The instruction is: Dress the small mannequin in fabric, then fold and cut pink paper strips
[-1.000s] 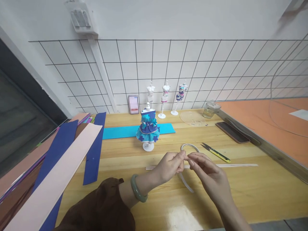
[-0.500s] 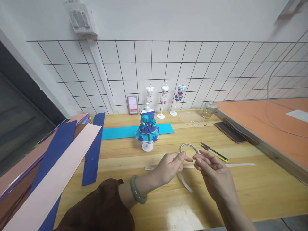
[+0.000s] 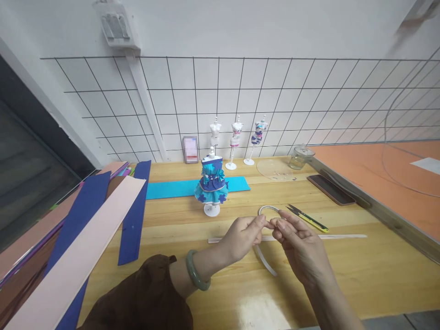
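My left hand (image 3: 242,240), with a green bangle (image 3: 197,270) at its wrist, is closed in a pinch over the wooden table. Against its fingertips are those of my right hand (image 3: 305,252), also pinched. Whatever lies between the fingers is too small to make out. Behind and below the hands lies a roll of narrow white tape (image 3: 270,207), its loose end curling toward me. A thin pale strip (image 3: 330,236) runs crosswise beneath them. Yellow-handled thread snips (image 3: 309,219) lie right of the roll. A mini dress form (image 3: 211,181) in a blue ruffled dress stands beyond my left hand.
Dark blue sheets (image 3: 132,220) and a pale pink sheet (image 3: 82,247) cover the left side. A bright blue strip (image 3: 168,189) lies behind the dress form. Further back are a phone (image 3: 190,150), smaller dress forms (image 3: 236,137), a clear disc (image 3: 271,169), a glass jar (image 3: 299,158) and a dark phone (image 3: 332,189).
My right hand has moved slightly left, so its fingertips now meet those of my left hand. The left hand has barely moved, and the view has shifted slightly.
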`<control>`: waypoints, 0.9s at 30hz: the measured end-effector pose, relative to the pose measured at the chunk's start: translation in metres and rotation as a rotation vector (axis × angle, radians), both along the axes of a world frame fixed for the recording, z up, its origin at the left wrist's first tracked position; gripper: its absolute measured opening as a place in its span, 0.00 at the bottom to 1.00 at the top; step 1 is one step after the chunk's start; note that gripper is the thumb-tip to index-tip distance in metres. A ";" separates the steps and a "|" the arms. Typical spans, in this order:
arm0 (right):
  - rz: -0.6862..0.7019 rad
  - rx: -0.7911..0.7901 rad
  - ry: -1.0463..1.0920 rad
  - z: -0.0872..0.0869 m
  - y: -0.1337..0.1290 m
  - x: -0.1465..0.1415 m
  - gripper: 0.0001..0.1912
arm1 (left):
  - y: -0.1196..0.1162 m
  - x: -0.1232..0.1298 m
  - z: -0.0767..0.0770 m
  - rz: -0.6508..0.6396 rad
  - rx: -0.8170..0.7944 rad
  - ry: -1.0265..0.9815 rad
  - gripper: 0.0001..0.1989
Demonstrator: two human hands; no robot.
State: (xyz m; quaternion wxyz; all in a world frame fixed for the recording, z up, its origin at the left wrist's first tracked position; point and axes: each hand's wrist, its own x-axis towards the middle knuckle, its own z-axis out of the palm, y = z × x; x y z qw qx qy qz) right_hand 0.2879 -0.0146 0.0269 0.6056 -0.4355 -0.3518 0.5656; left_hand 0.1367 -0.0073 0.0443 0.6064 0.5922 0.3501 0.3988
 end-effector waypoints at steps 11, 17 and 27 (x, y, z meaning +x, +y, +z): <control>0.034 -0.021 0.033 0.000 0.004 -0.002 0.17 | 0.001 0.000 -0.001 0.026 -0.034 0.009 0.30; 0.024 -0.047 0.018 0.002 0.005 -0.004 0.18 | 0.000 0.000 0.001 0.002 0.000 -0.025 0.30; -0.002 0.055 -0.306 0.007 -0.004 -0.010 0.27 | 0.004 0.000 0.004 0.063 -0.108 -0.074 0.28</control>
